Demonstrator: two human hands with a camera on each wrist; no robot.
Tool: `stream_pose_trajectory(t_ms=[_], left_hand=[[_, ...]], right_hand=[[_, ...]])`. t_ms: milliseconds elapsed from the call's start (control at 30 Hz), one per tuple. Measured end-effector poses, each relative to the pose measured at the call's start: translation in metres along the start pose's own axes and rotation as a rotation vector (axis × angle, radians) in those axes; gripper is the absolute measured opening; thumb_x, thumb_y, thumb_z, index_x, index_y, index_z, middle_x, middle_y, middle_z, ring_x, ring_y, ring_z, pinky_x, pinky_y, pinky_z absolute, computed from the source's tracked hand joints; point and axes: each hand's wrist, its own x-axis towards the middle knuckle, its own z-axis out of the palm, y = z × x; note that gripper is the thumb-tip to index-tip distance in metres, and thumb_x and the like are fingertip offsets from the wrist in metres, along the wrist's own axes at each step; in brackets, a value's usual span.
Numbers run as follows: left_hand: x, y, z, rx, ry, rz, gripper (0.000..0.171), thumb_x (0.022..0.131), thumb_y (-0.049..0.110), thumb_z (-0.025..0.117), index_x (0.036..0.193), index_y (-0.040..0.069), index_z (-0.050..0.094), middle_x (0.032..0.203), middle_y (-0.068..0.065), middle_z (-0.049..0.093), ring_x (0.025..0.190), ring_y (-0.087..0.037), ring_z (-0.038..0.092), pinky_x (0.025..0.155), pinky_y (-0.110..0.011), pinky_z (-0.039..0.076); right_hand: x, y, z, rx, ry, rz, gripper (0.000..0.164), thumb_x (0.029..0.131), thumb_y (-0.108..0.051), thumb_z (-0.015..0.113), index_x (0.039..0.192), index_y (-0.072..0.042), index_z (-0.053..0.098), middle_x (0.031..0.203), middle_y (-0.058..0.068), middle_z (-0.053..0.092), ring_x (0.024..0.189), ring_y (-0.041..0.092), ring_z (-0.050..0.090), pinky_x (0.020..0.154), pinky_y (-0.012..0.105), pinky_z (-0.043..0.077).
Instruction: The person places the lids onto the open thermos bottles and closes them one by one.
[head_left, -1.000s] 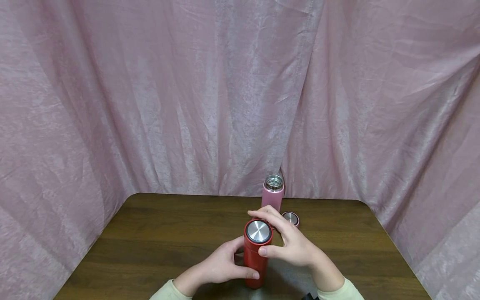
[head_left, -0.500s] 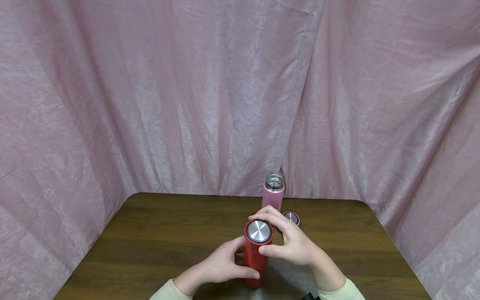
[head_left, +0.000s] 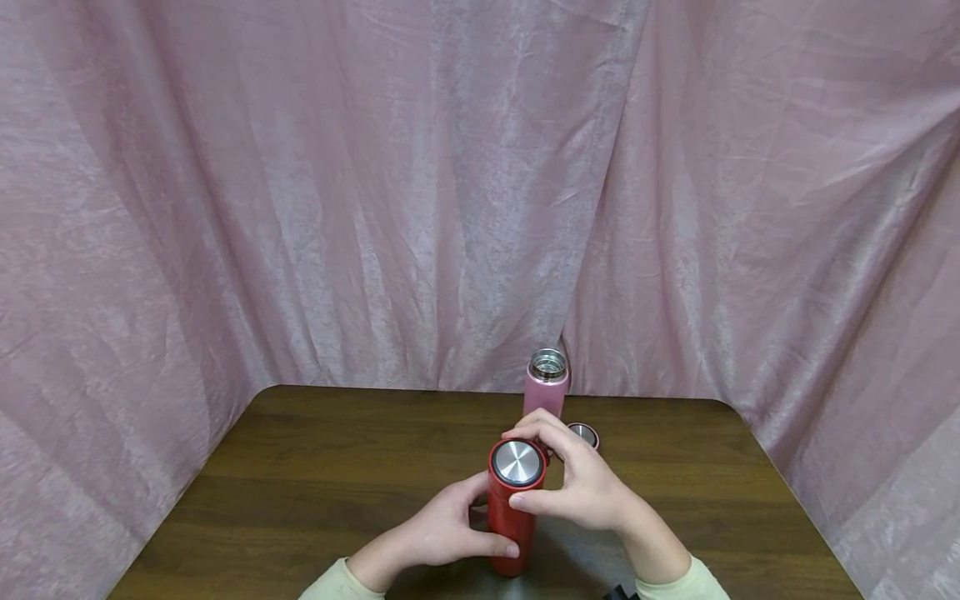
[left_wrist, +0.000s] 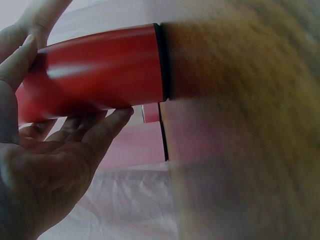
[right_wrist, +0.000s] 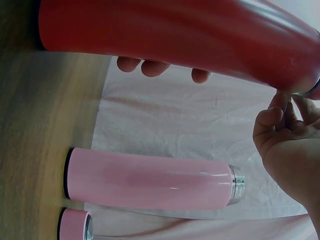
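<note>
Red bottle (head_left: pixel 512 525) stands upright on the table (head_left: pixel 360 467), nearer you than the pink bottle (head_left: pixel 545 396). Your left hand (head_left: pixel 448 525) grasps its body, your right hand (head_left: pixel 587 487) its lid (head_left: pixel 518 462); if twisting, brace the body, turning level.

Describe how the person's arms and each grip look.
The left sleeve and right sleeve are pale yellow-green, with no pattern visible. The left grip and right grip show no glove or ring. A small black piece, too cut off to identify, shows beside the right sleeve.
</note>
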Motion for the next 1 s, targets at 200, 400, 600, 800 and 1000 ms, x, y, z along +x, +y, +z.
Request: stream_pose_trajectory(t_ms=[200,400,600,800,1000], left_hand=[[0.0003,0.0008,-0.0003,0.01,0.002,0.003,0.064,0.089,0.025,0.096,0.145,0.032,0.065,0.135,0.009,0.073,0.126,-0.014,0.07,0.106,-0.032,0.059],[-0.0003,0.001,-0.0001,0.006,0.002,-0.002,0.063,0.089,0.025,0.096,0.144,0.031,0.066,0.134,0.009,0.073,0.125,-0.013,0.07,0.105,-0.031,0.059],[-0.0003,-0.0001,-0.0002,-0.013,-0.001,-0.01,0.061,0.089,0.025,0.096,0.142,0.03,0.066,0.133,0.008,0.074,0.125,-0.014,0.071,0.105,-0.031,0.059],[0.0001,-0.0006,-0.0002,0.001,-0.003,-0.003,0.062,0.089,0.026,0.096,0.143,0.031,0.066,0.132,0.009,0.074,0.124,-0.014,0.071,0.104,-0.031,0.059],[0.0006,0.0002,0.0001,-0.001,-0.004,0.001,0.063,0.089,0.025,0.096,0.144,0.03,0.066,0.133,0.009,0.074,0.124,-0.013,0.071,0.105,-0.031,0.059]], right_hand=[[-0.0003,0.0004,0.0016,-0.017,0.025,0.024,0.057,0.086,-0.019,0.097,0.135,-0.018,0.068,0.126,-0.001,0.066,0.116,0.02,0.066,0.097,0.033,0.057],[-0.0006,-0.0035,0.0038,-0.04,0.046,0.059,0.057,0.083,-0.023,0.101,0.129,-0.02,0.067,0.124,-0.003,0.065,0.112,0.019,0.066,0.091,0.031,0.058],[-0.0004,-0.0054,0.0056,-0.069,0.067,0.062,0.06,0.08,-0.024,0.103,0.127,-0.019,0.065,0.122,-0.004,0.064,0.108,0.017,0.065,0.085,0.031,0.058],[-0.0006,-0.0051,0.0072,-0.089,0.079,0.071,0.061,0.079,-0.026,0.104,0.124,-0.019,0.063,0.119,-0.004,0.063,0.104,0.016,0.064,0.082,0.03,0.057],[-0.001,-0.0052,0.0057,-0.097,0.053,0.076,0.062,0.082,-0.028,0.102,0.129,-0.02,0.062,0.122,-0.005,0.064,0.107,0.015,0.065,0.087,0.03,0.056]])
